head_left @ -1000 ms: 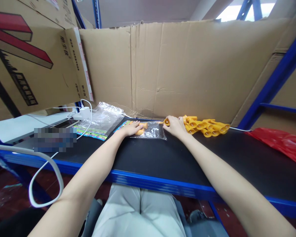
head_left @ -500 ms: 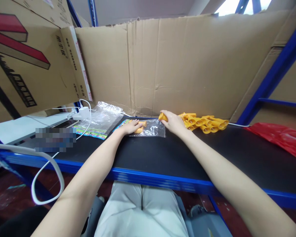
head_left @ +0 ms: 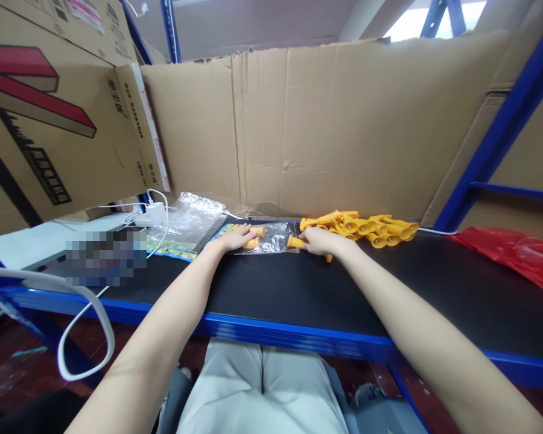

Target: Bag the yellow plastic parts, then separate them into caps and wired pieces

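Both arms stretched fwd across the black desk (head_left: pixel 298 295), forearms bare, elbows near the blue front edge.

L hand (head_left: pixel 235 239): palm down, fingers flat & together, pressing on the clear plastic bag (head_left: pixel 271 238) at its left end. Not a pinch, just a flat hold; wrist low, touching the desk. Two orange pcs (head_left: pixel 255 236) show under/beside the fingertips, inside the bag as far as I can tell.

R hand (head_left: pixel 322 241): palm down, knuckles up, fingers curled round an orange toy piece (head_left: pixel 294 242). Grip closed on it, thumb side hidden. Piece points left, its end at the bag's right edge/mouth; can't tell if it's inside yet. A bit more orange sticks out under the heel of the hand.

Bag lies flat on the desk, between the two hands, near the cardboard back wall (head_left: pixel 326 132).

Pile of orange toy pieces (head_left: pixel 371 224) just behind & right of the R hand, against the wall.

Left of the bag: stack of empty clear bags w/ colourful header cards (head_left: pixel 185 223), then a white charger (head_left: pixel 156 211) w/ white cable (head_left: pixel 85 313) looping off the desk's front. Red plastic bag (head_left: pixel 516 253) at far right.
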`<state>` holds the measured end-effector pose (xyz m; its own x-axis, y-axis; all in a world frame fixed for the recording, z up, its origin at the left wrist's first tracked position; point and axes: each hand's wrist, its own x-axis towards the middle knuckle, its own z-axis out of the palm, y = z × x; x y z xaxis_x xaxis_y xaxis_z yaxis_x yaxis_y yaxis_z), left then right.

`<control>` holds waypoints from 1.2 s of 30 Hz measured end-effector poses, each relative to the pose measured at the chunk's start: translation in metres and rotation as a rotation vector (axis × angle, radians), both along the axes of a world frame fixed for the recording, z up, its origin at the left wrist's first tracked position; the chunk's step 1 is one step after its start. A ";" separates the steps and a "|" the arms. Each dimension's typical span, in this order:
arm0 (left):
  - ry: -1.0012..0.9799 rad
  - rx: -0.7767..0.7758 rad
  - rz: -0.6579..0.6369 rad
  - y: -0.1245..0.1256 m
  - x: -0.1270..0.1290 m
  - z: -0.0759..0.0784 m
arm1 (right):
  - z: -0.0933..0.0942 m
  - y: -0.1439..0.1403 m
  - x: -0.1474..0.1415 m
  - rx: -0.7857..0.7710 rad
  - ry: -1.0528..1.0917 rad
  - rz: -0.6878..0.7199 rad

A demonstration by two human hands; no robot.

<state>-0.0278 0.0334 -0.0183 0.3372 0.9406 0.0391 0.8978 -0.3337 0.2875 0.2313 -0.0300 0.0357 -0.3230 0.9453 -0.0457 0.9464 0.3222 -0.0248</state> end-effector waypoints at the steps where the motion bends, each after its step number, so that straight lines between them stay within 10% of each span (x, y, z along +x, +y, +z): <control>1: -0.002 -0.001 -0.003 0.000 0.000 0.000 | 0.002 0.001 0.004 -0.019 -0.028 -0.027; 36: 0.029 -0.062 -0.123 -0.036 0.030 0.017 | -0.009 -0.008 -0.015 0.265 0.028 -0.021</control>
<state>0.0019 -0.0023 -0.0010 0.4502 0.8924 -0.0292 0.8593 -0.4241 0.2859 0.2161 -0.0379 0.0271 -0.3009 0.9296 0.2127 0.9530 0.3014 0.0312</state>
